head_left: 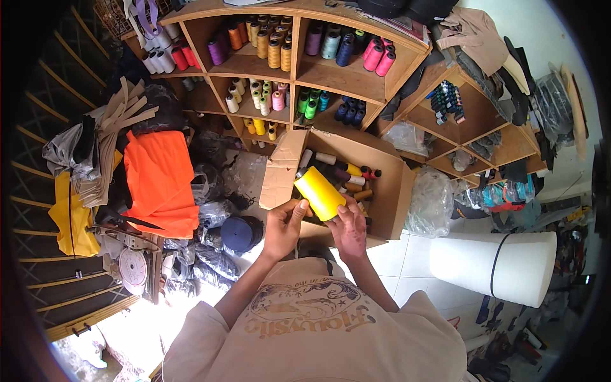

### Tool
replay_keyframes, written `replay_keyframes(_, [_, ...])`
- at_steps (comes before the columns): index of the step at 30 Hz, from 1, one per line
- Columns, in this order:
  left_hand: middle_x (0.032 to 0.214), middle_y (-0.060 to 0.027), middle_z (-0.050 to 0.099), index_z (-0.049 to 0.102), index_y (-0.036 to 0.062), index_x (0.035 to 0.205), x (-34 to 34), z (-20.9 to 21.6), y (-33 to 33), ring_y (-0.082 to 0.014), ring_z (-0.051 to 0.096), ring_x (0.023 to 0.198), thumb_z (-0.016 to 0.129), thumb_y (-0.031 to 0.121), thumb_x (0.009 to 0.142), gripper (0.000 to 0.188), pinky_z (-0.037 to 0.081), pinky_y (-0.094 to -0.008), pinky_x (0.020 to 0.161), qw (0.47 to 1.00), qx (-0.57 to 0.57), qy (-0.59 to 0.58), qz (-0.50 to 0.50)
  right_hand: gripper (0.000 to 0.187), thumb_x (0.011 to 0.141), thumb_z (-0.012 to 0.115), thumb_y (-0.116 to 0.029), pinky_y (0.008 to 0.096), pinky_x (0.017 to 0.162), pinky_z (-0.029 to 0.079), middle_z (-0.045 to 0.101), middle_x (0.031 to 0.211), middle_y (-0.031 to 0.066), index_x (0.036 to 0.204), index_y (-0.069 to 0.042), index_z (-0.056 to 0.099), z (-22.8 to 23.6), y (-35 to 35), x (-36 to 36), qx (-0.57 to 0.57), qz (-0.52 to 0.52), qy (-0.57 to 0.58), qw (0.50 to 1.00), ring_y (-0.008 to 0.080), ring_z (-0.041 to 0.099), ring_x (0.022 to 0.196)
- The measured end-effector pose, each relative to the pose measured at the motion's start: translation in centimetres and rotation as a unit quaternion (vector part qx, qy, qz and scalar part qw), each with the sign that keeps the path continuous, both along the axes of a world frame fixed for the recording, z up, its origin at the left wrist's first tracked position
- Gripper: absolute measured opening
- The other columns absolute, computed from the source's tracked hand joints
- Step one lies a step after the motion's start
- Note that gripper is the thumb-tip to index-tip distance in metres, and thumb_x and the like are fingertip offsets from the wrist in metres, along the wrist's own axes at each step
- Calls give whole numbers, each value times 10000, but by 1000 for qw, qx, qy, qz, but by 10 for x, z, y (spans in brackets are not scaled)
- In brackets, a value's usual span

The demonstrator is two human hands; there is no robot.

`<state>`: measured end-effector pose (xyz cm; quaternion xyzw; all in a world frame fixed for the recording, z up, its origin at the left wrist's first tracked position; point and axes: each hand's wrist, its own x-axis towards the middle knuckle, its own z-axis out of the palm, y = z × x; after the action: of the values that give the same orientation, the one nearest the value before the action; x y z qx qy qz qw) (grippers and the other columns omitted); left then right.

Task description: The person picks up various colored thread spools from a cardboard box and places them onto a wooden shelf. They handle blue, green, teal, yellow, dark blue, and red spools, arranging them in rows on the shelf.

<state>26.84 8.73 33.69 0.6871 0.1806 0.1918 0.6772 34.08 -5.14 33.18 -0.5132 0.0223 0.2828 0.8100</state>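
The right hand [351,234] is closed around the lower end of a big yellow spool [320,193], its fingers wrapped over the rim; the left hand [284,228] has thumb and fingertips drawn close together at the spool's near left side, though whether they pinch it or only steady it I cannot tell. The spool is tilted, held up over the cardboard box [400,198], nearer its left edge than its right. The step in hand looks like handling or checking this one spool; the next move seems to call for a firm right-hand hold while the left settles its grip or finds the loose thread. Below, smaller spools lie jumbled in the box, among them a white spool [325,158] toward the far left corner and a red spool [368,172] toward the right wall. Beyond the box's far edge stands a wooden shelf [340,77] with spools grouped by colour.
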Motion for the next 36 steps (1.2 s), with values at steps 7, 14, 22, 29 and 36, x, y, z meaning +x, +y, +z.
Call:
replay_keyframes(7, [736,50,579,665,-17,952,-1,-20,20,-9,395,625,539,155,1011,221,309,-190,554,973,-213,-23,-85,422,969,522,-371,370,932,500,624,1162,102,1229,-39,539,7,-5,3,208,120,167,956,208,618,1047])
replay_keyframes(14, [735,39,616,645,-17,875,32,17,69,-18,541,771,531,198,1011,279,431,-237,651,941,-137,91,-296,433,947,553,-373,347,883,506,646,1128,99,1206,-26,565,-3,-19,16,159,222,110,956,193,629,997])
replay_keyframes(22, [658,-169,637,667,52,782,45,65,44,-353,636,599,611,309,935,305,505,-431,556,847,503,121,-123,376,886,693,-161,255,856,486,636,1035,89,1185,7,539,-1,-13,20,-205,139,-268,931,146,610,946])
replay_keyframes(29, [602,-137,610,656,24,797,27,35,3,-300,606,499,655,170,905,182,470,-375,471,907,419,18,36,427,901,686,-140,328,910,513,547,1160,137,1242,7,476,-16,-6,15,-55,3,-225,973,214,613,1038])
replay_keyframes(36, [561,-89,577,647,-1,790,17,12,2,-164,509,443,618,184,955,249,415,-308,461,975,206,61,53,433,893,685,-159,320,917,502,543,1157,121,1242,-3,484,-13,-5,11,-17,-8,-161,987,202,591,1059])
